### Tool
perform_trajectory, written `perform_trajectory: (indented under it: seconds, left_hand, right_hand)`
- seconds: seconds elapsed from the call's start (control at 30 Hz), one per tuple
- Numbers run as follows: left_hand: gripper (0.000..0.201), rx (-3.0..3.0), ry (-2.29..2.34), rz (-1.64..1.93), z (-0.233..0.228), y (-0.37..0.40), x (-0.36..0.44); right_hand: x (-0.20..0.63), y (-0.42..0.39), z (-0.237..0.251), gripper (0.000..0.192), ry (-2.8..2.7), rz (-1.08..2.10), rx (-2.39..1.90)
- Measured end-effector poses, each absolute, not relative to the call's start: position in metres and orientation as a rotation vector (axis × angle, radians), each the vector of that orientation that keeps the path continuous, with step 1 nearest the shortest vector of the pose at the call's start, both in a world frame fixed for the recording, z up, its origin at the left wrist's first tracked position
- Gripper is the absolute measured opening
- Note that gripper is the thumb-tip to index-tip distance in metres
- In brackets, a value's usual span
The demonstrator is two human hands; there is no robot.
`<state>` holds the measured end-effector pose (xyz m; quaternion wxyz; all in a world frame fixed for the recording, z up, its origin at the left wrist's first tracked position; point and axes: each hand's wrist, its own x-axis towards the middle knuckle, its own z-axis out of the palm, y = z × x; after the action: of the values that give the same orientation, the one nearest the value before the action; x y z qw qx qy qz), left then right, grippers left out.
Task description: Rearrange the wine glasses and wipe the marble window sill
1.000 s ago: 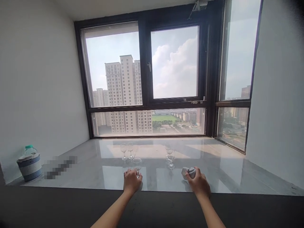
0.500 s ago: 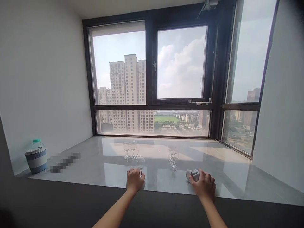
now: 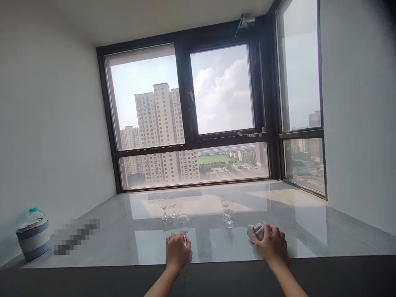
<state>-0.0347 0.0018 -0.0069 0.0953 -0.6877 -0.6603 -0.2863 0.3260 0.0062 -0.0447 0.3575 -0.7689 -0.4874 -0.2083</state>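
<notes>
Risk sits with my left hand (image 3: pixel 177 253), pinching the stem of the clear stemmed wine glass (image 3: pixel 183 227) on the glossy grey marble bench (image 3: pixel 309 235): a careless nudge could topple it. My right hand (image 3: pixel 271 246) presses a crumpled grey cloth (image 3: pixel 256 231).

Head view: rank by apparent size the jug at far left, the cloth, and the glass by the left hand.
1. Jug, clearly largest.
2. Cloth under the right hand and glass at the left hand: look alike; cloth partly covered, so unranked.
</notes>
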Motion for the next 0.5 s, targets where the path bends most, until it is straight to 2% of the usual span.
perform_trajectory:
  seconds: [0.5]
  left_hand:
    - [0.030,-2.076,-2.089,-0.754,-0.015,0.019,-0.039]
  right_hand:
    - [0.334,0.022,-0.060,0.042,-1.308,-0.465,-1.951]
